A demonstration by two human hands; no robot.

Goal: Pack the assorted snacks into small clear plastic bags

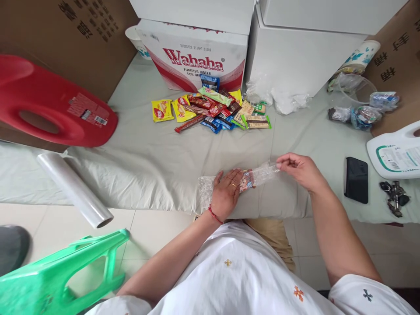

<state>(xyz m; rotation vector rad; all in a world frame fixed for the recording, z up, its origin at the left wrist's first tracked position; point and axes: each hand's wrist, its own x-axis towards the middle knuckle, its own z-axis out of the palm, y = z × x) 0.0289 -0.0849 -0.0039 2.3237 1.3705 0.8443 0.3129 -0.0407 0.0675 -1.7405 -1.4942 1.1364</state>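
Note:
My left hand (pixel 227 191) lies flat with its fingers stretched out, pressing on a small printed snack packet (pixel 246 180). Clear plastic film (pixel 265 173) wraps around the packet and sticks out on both sides of it. The far end of the film is pinched between the fingertips of my right hand (pixel 300 169), pulled out to the right. Most of the packet is hidden under my left palm. Beyond both hands, a pile of wrapped snacks (pixel 215 106) lies in front of a Wahaha carton (pixel 197 54).
A roll of plastic film (pixel 75 190) rests at the left table edge, near a red jug (pixel 55 105) and a green stool (pixel 65 271). To the right are a black phone (pixel 356 180), keys (pixel 395 197), a white jug (pixel 398 151) and wrapped bundles (pixel 364 117). Crumpled film (pixel 278 96) lies behind.

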